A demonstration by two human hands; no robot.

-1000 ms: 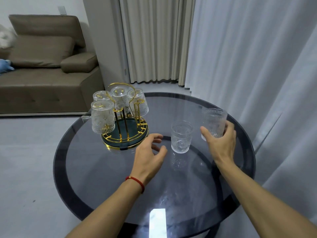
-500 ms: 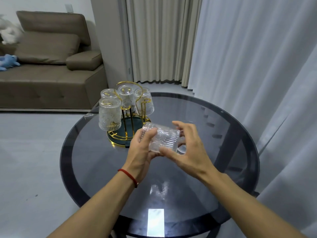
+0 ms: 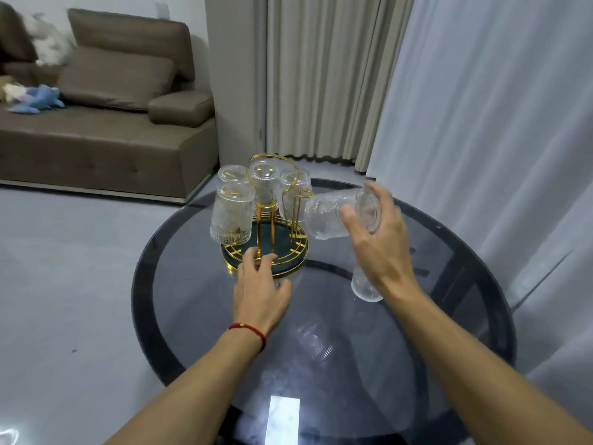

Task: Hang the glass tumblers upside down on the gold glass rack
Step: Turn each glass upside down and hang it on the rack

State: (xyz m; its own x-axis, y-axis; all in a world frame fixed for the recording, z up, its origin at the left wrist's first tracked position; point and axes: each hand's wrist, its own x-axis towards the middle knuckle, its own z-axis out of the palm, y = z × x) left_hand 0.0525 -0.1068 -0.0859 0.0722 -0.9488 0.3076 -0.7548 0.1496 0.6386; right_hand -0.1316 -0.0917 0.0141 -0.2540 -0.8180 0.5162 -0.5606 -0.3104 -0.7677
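Observation:
The gold glass rack point(image 3: 290, 248) stands on the far left part of the round dark glass table point(image 3: 475, 252). Several ribbed tumblers hang upside down on it, the nearest one point(image 3: 231, 216) at the front left. My right hand point(image 3: 373, 239) grips another tumbler point(image 3: 333, 215) by its base, lying on its side with its mouth toward a free gold prong point(image 3: 300, 200). My left hand point(image 3: 260, 284) rests with its fingers on the rack's front rim, holding nothing. One more tumbler point(image 3: 364, 285) stands on the table, partly hidden behind my right wrist.
White curtains point(image 3: 481, 123) hang close along the table's right and far sides. A brown sofa point(image 3: 106, 130) with soft toys stands far left across a grey floor. A bright light reflection lies on the near tabletop.
My left hand let go of the tumbler and dropped to the rack's rim. My right hand carried the tumbler up and left toward the rack's free prong.

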